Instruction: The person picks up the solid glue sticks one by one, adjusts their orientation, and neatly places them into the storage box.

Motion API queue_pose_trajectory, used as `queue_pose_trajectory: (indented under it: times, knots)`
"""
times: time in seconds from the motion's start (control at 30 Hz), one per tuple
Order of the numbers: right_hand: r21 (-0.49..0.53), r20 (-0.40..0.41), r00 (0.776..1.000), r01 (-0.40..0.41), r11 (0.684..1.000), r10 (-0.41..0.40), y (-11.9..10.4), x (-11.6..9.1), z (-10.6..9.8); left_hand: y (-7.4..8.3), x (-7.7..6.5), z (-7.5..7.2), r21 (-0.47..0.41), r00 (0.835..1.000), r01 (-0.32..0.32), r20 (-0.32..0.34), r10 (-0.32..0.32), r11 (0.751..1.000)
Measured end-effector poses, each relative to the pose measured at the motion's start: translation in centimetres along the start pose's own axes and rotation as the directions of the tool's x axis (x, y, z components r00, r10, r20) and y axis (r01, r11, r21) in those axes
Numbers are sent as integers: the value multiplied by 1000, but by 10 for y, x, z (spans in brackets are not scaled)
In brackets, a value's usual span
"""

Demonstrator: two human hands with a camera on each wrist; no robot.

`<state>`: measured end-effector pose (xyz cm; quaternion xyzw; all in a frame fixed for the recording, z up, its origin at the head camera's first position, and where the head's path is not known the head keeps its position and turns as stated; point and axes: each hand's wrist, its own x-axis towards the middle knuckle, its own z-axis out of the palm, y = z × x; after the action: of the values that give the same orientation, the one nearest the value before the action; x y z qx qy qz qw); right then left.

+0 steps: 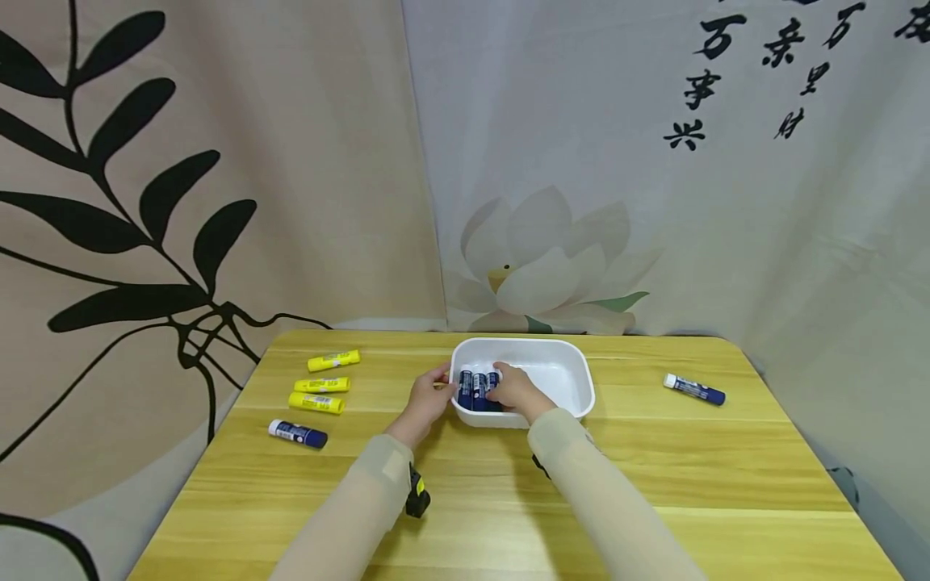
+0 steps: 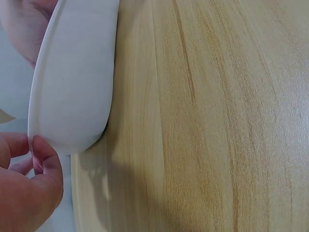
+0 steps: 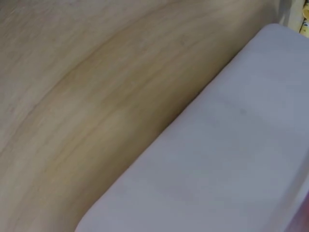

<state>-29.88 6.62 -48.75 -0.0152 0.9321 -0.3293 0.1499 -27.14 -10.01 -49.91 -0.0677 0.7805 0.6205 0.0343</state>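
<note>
- Head view: wooden desk [image 1: 479,516], printed curtain [image 1: 327,161] behind.
- White tray [image 1: 559,373], near far edge, carries blue tubes [image 1: 478,389].
- My left hand [image 1: 427,399] pinches its rim [image 2: 34,96]; right hand [image 1: 521,392] grips one tube.

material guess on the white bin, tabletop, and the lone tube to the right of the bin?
White bin: likely molded plastic, satin; smooth walls, rounded corners, thin lip.
Tabletop: wood or wood-look laminate, can't tell which; grain streaks, soft sheen in the left wrist view.
Lone tube: probably plastic, finish unclear; straight-sided, blue and white, printed band.
</note>
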Motion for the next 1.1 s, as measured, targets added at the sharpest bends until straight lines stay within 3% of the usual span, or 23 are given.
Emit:
queue_pose_trajectory:
  times: [0.13,0.33,0.5,0.77,0.93,1.1]
  knots:
    - [-15,-2,1000,20,1000,-20,0,-1,-1,1,-1,-1,4,1000,6,-3,-6,1000]
    - [68,3,1000,31,997,-31,5,-2,-2,0,-2,-1,-1,1000,7,-8,-7,1000]
    - [49,-49,993,110,993,-107,8,-8,-17,0,-2,0,-2,1000,8,-3,-8,1000]
    - [-44,-150,930,334,942,-336,30,-26,-55,0,-1,0,6,1000,11,-7,-11,1000]
    - [-80,-168,893,410,908,-418,53,-40,-75,0,-1,0,-2,1000,14,-8,-14,1000]
    - [-107,-170,873,444,890,-456,76,-53,-93,-1,0,0,-3,1000,2,-8,-2,1000]
